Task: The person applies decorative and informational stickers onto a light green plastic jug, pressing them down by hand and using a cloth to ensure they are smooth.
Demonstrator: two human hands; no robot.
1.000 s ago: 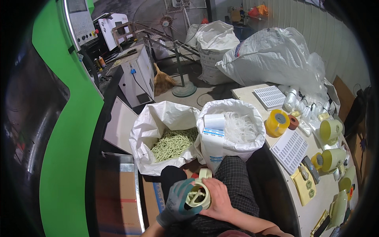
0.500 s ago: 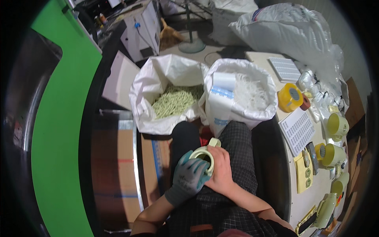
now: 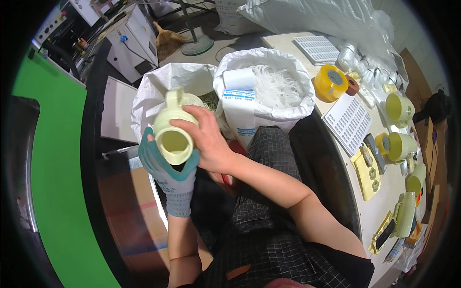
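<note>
A pale yellow-green plastic jug (image 3: 164,119) with a handle is tilted between my hands, its round open mouth facing me and its handle pointing away. My left hand (image 3: 161,165), in a grey and teal glove, cups the jug's near side around the mouth. My bare right hand (image 3: 210,141) is wrapped round its right side, fingers near the base of the handle. Beyond the jug stands a white woven sack (image 3: 149,79). The little of its contents that shows beside the jug is pale green strips.
A second white sack (image 3: 297,113) holds clear plastic rings and a label roll (image 3: 238,79). The right-hand table (image 3: 331,149) carries yellow tape (image 3: 331,82), printed sheets (image 3: 349,122) and several pale green jugs (image 3: 402,146). On the left stand a green panel (image 3: 57,168) and a cardboard box (image 3: 127,197).
Both hands have carried the jug from above my lap forward and left, toward the sack of green strips. The jug's mouth shows more fully now. The whole view has shifted too.
</note>
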